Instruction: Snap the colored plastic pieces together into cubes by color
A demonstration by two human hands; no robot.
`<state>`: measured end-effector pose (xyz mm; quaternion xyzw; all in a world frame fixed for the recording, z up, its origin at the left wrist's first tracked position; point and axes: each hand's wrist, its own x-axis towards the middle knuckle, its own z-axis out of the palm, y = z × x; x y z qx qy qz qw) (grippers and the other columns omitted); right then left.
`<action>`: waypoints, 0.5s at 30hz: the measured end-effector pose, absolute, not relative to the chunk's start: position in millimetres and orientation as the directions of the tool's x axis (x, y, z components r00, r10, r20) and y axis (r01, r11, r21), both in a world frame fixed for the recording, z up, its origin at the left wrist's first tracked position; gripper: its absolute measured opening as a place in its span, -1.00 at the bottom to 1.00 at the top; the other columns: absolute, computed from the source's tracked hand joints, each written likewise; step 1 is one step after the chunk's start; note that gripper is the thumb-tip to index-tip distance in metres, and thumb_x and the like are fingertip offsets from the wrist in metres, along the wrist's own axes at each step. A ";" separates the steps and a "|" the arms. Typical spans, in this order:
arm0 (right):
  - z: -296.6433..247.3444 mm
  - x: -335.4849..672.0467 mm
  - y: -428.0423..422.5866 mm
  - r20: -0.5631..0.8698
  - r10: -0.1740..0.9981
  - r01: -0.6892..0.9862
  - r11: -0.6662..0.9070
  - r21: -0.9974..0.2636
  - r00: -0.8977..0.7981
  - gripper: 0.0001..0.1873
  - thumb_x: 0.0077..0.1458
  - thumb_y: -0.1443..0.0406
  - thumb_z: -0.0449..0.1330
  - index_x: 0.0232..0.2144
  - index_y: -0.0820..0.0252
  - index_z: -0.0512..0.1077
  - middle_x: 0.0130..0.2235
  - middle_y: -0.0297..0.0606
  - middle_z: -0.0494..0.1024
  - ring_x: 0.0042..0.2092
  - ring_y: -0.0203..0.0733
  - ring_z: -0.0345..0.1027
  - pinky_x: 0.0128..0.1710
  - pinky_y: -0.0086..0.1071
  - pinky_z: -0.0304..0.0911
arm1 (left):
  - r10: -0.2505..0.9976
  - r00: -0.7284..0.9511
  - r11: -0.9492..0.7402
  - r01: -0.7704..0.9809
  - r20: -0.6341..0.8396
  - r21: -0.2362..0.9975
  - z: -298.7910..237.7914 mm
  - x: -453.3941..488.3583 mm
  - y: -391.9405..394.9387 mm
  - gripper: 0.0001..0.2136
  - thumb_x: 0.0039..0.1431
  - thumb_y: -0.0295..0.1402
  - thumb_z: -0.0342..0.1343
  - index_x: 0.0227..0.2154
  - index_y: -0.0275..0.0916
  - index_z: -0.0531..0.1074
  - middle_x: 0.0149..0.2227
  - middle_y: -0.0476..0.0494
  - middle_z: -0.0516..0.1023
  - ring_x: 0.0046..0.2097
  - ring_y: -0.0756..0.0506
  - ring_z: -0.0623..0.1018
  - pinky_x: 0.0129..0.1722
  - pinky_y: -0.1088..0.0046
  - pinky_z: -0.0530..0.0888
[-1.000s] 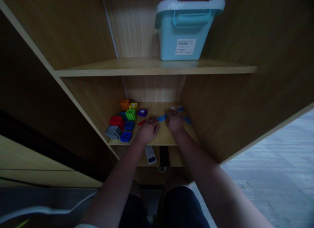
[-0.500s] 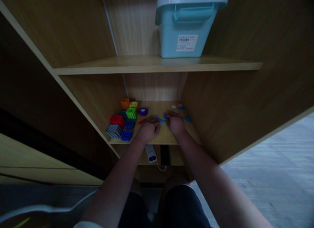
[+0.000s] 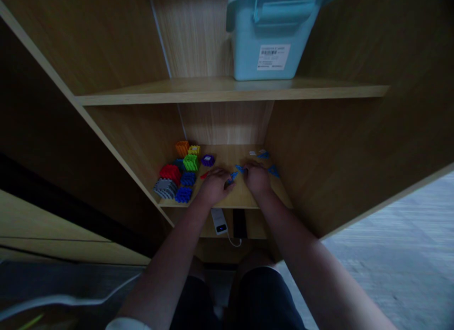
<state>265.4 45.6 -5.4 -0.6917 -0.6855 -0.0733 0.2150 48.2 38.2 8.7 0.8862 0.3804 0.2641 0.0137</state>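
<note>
Both my hands rest on the lower wooden shelf (image 3: 244, 200) of a cabinet. My left hand (image 3: 213, 186) is closed, fingers pinching a small blue flat piece (image 3: 233, 175). My right hand (image 3: 256, 178) is closed too, its fingertips on another blue piece (image 3: 240, 169) beside the first. A red piece (image 3: 204, 175) lies just left of my left hand. More blue triangular pieces lie to the right (image 3: 273, 170) and at the back (image 3: 263, 154).
Assembled colourful block cubes stand at the shelf's left: grey (image 3: 164, 187), red (image 3: 170, 171), blue (image 3: 183, 195), green (image 3: 190, 162), orange (image 3: 182, 148), yellow (image 3: 194, 150), plus a purple disc (image 3: 207, 160). A light blue lidded bin (image 3: 272, 34) sits on the upper shelf. A white device with cable (image 3: 219, 221) lies below.
My hands have drawn closer together and the blue pieces between them have shifted slightly. The view has tilted down a little, so the bin sits higher in frame.
</note>
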 end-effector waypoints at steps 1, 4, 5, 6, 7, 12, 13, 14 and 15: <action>-5.3 265.0 45.0 0.398 0.916 0.980 0.024 -0.198 0.058 -0.62 0.38 0.37 0.09 0.02 0.16 0.68 0.08 0.00 0.68 0.11 0.15 0.50 0.08 -0.13 0.37 | 0.682 0.565 -0.707 0.672 0.464 0.221 8.5 48.0 38.5 -0.94 0.36 -0.29 0.31 -0.18 -0.10 0.64 -0.06 -0.17 0.70 0.08 -0.28 0.62 0.21 0.06 0.54; -3.5 262.8 42.6 0.401 0.912 0.982 -0.011 -0.191 0.088 -0.64 0.38 0.35 0.09 -0.01 0.17 0.69 0.06 0.02 0.68 0.09 0.16 0.51 0.03 -0.14 0.37 | 0.691 0.546 -0.691 0.692 0.474 0.210 7.8 47.7 38.5 -0.92 0.38 -0.38 0.24 -0.21 -0.10 0.64 -0.04 -0.17 0.70 0.11 -0.28 0.59 0.22 0.04 0.53; -2.7 262.0 41.7 0.402 0.910 0.982 -0.026 -0.189 0.101 -0.66 0.40 0.31 0.10 -0.02 0.19 0.68 0.04 0.04 0.68 0.08 0.18 0.52 0.01 -0.13 0.37 | 0.696 0.538 -0.684 0.699 0.477 0.210 7.6 47.6 38.3 -0.90 0.38 -0.39 0.22 -0.22 -0.10 0.64 -0.03 -0.17 0.70 0.11 -0.28 0.59 0.22 0.04 0.53; -1.8 261.3 40.9 0.405 0.908 0.982 -0.036 -0.188 0.111 -0.66 0.41 0.26 0.12 -0.02 0.20 0.68 0.04 0.06 0.68 0.07 0.19 0.52 0.01 -0.12 0.38 | 0.701 0.528 -0.676 0.706 0.479 0.212 7.3 47.7 38.2 -0.88 0.39 -0.41 0.20 -0.22 -0.11 0.64 -0.03 -0.18 0.69 0.11 -0.28 0.59 0.21 0.04 0.53; -1.0 260.7 40.2 0.405 0.907 0.981 -0.041 -0.189 0.116 -0.65 0.43 0.20 0.13 -0.02 0.21 0.67 0.05 0.08 0.67 0.08 0.20 0.52 0.02 -0.11 0.38 | 0.708 0.517 -0.667 0.713 0.482 0.215 7.0 47.8 38.1 -0.88 0.38 -0.42 0.20 -0.20 -0.11 0.64 -0.03 -0.19 0.69 0.11 -0.28 0.59 0.21 0.04 0.53; 0.2 261.4 39.2 0.382 0.911 0.970 -0.069 -0.233 0.157 -0.63 0.44 0.14 0.15 0.02 0.22 0.66 0.09 0.10 0.65 0.10 0.21 0.52 0.05 -0.11 0.38 | 0.754 0.432 -0.593 0.772 0.495 0.230 5.2 47.3 38.6 -0.83 0.34 -0.46 0.19 -0.10 -0.19 0.63 -0.02 -0.28 0.67 0.11 -0.33 0.60 0.23 0.01 0.53; -0.2 262.3 39.5 0.374 0.913 0.967 -0.073 -0.243 0.163 -0.65 0.45 0.18 0.14 0.01 0.22 0.67 0.08 0.09 0.65 0.09 0.19 0.52 0.04 -0.12 0.38 | 0.765 0.406 -0.570 0.789 0.499 0.231 5.1 46.8 38.7 -0.81 0.33 -0.48 0.17 -0.09 -0.21 0.62 -0.02 -0.31 0.67 0.11 -0.34 0.60 0.22 0.00 0.54; -0.6 263.3 39.9 0.369 0.916 0.966 -0.067 -0.251 0.159 -0.66 0.44 0.23 0.13 0.00 0.21 0.67 0.08 0.08 0.65 0.09 0.17 0.52 0.03 -0.14 0.38 | 0.775 0.381 -0.546 0.806 0.503 0.230 5.1 46.1 38.7 -0.79 0.31 -0.51 0.16 -0.08 -0.22 0.62 0.00 -0.34 0.67 0.12 -0.36 0.60 0.22 -0.02 0.54; -1.0 264.5 40.4 0.365 0.919 0.964 -0.053 -0.259 0.148 -0.66 0.42 0.30 0.11 0.00 0.19 0.68 0.09 0.05 0.65 0.08 0.14 0.52 0.04 -0.16 0.37 | 0.783 0.361 -0.525 0.820 0.507 0.227 5.4 45.3 38.5 -0.77 0.29 -0.54 0.15 -0.07 -0.24 0.62 0.01 -0.36 0.67 0.14 -0.38 0.60 0.22 -0.03 0.54</action>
